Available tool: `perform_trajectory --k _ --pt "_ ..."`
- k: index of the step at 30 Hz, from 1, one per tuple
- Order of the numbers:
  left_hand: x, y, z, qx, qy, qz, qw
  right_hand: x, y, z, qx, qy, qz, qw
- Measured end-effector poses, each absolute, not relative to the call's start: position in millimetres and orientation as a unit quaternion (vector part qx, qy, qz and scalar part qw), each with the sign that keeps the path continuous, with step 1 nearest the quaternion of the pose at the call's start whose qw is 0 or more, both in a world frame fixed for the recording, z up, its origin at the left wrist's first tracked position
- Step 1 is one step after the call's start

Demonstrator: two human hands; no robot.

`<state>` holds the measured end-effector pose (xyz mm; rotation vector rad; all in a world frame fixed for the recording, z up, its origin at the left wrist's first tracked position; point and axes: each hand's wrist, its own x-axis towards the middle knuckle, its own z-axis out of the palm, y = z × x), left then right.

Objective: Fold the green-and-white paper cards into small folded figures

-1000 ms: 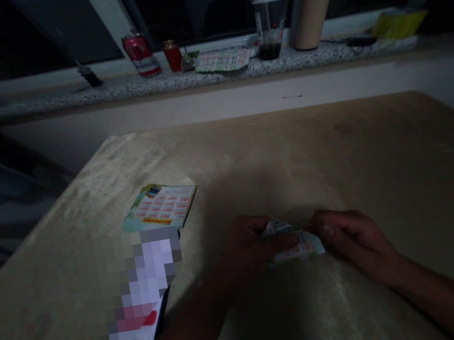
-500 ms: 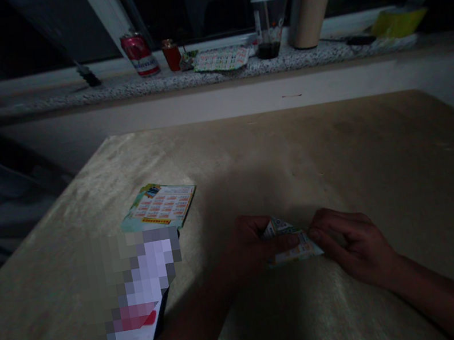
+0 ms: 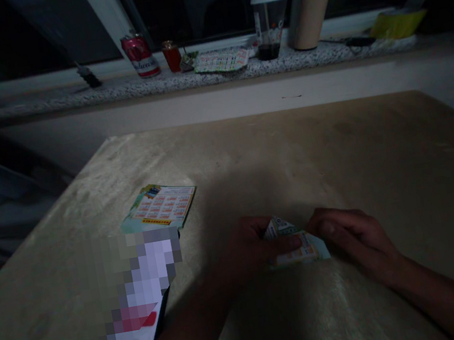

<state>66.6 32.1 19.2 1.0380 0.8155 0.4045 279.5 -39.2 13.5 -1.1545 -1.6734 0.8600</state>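
Note:
A small folded printed paper (image 3: pixel 313 247), white and pale green with rows of printed boxes, is in front of me over the middle of the table. My left hand (image 3: pixel 251 250) is closed on its left part, thumb lying flat across the front. A pointed folded flap rises behind that thumb. At the paper's right side, my right hand (image 3: pixel 358 241) has its fingers bent together, index tip and thumb at the folded edge. The exact pinch is dim. Left of my hands lies a flat printed paper sheet (image 3: pixel 165 203) with a similar pattern.
A phone with a lit, blurred screen (image 3: pixel 147 293) lies beside my left forearm on the table (image 3: pixel 357 142). Along the windowsill (image 3: pixel 109 92) stand a red can (image 3: pixel 140 55), an orange-red lighter (image 3: pixel 171 57), a lidded plastic cup (image 3: pixel 267 24), a cardboard tube (image 3: pixel 312 5) and a yellow item (image 3: pixel 398 23).
My right hand has shifted slightly, its thumb higher and off the paper's lower right corner, which now shows more. My left hand keeps its hold with hardly any movement.

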Motion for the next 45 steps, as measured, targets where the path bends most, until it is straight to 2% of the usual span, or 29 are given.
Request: perform_trajectory --k 10,14,19,23,28,31,37,45 --pt "72.0 29.0 16.4 0.401 0.322 0.212 0.831 276.9 -34.3 9.3 -0.384 -0.761 0.247 0.461" --pt "73.3 28.6 11.3 0.434 0.314 0.230 0.813 278.5 -34.2 12.3 -0.380 -0.758 0.251 0.467" --pt "69.0 32.9 10.4 0.559 0.308 0.294 0.712 280.5 -34.5 13.3 -0.424 -0.717 0.268 0.484" --pt "59.9 34.0 17.7 0.688 0.334 0.326 0.556 281.6 -30.9 14.4 -0.443 -0.717 0.303 0.445" --pt "50.9 31.2 24.2 0.873 0.297 0.224 0.315 280.7 -23.4 9.1 -0.459 -0.734 0.308 0.394" --pt "47.6 32.6 22.0 0.920 0.282 0.167 0.214 280.9 -20.2 4.0 -0.465 -0.756 0.284 0.363" --pt "41.1 38.4 20.6 0.934 0.305 0.103 0.157 293.3 -19.6 7.0 -0.486 -0.787 0.175 0.338" --pt "40.8 37.5 24.3 0.936 0.316 0.057 0.146 298.8 -28.0 17.7 -0.464 -0.848 0.162 0.196"
